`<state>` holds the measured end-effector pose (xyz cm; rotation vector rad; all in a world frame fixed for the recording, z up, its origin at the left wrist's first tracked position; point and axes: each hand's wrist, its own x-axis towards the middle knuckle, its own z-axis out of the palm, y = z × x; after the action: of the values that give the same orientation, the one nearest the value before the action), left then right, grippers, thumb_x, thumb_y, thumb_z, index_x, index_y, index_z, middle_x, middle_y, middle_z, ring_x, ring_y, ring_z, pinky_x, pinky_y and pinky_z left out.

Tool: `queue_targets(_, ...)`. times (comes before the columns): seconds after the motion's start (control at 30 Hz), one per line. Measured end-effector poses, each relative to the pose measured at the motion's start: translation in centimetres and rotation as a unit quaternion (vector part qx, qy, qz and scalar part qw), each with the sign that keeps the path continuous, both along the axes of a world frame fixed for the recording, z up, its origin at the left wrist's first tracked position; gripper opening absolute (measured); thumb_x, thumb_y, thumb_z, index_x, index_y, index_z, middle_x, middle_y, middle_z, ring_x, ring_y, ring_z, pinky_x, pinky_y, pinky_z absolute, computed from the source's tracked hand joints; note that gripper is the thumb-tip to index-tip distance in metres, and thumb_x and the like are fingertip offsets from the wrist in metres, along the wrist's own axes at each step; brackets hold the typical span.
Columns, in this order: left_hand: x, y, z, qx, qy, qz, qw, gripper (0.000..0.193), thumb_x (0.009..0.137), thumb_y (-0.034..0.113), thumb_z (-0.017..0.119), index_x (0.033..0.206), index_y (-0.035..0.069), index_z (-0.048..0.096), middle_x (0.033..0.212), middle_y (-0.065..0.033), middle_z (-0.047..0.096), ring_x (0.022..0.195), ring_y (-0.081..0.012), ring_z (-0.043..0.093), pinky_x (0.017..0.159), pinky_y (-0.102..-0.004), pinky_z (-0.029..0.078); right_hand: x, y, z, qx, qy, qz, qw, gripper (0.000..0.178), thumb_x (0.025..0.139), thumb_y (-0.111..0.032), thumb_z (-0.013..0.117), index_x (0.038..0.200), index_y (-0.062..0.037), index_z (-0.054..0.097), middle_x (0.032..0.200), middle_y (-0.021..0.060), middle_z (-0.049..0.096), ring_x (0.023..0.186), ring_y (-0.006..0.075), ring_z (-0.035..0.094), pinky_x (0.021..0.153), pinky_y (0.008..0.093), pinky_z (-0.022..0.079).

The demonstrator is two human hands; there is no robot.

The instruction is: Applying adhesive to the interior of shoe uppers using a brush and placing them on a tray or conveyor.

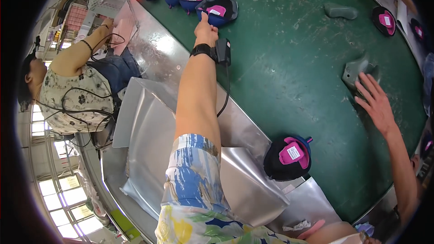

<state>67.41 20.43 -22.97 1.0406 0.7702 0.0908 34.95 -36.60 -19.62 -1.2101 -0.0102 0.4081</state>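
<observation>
My left hand (206,31) stretches far across the table, with a black strap and small black box at the wrist. Its thumb and curled fingers grip the near edge of a dark navy shoe upper (228,10) with a pink lining, the nearest of a row. Low at the picture's edge, a bare forearm (332,233) that seems to be my right one runs rightward; the fingers of my right hand are cut off or too unclear to read. Near it lie a pink strip (313,229) and crumpled white material (296,226). Another shoe upper (271,165) rests at the near table edge.
On the green table (280,72), a co-worker's spread hand (377,106) hovers by a grey-green shoe last (355,70). Another last (341,11) and upper (384,21) lie beyond. Bent sheet metal (156,113) borders the left edge; a person (77,88) works there.
</observation>
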Motion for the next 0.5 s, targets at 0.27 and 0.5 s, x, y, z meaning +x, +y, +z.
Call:
queue_targets(0.27,-1.9,0.2,1.3,0.083,0.064,0.127,0.986,0.039,0.093,0.041,0.058,0.101,0.003,0.059,0.083,-0.0089,0.062,0.070,-0.0232,0.062,0.057,-0.0347,0.052,-21.8,0.3,15.0,-0.523,0.031,-0.287,0.802,0.028,0.100,-0.011,0.037,0.126,-0.0030,0.037,0.129,0.0098,0.034,0.112,0.0186,0.034,0.094,0.0351,0.031)
queue_targets(0.5,-18.3,-7.6,9.7,0.213,-0.132,-0.561,0.789,0.042,0.090,0.019,0.064,0.128,0.004,0.053,0.109,-0.0083,0.063,0.095,-0.0173,0.063,0.078,-0.0302,0.053,-47.6,6.2,26.3,-0.606,0.217,-0.353,0.679,0.007,0.097,-0.006,0.055,0.095,0.0003,0.057,0.095,0.0026,0.047,0.072,0.0085,0.043,0.065,0.0238,0.036)
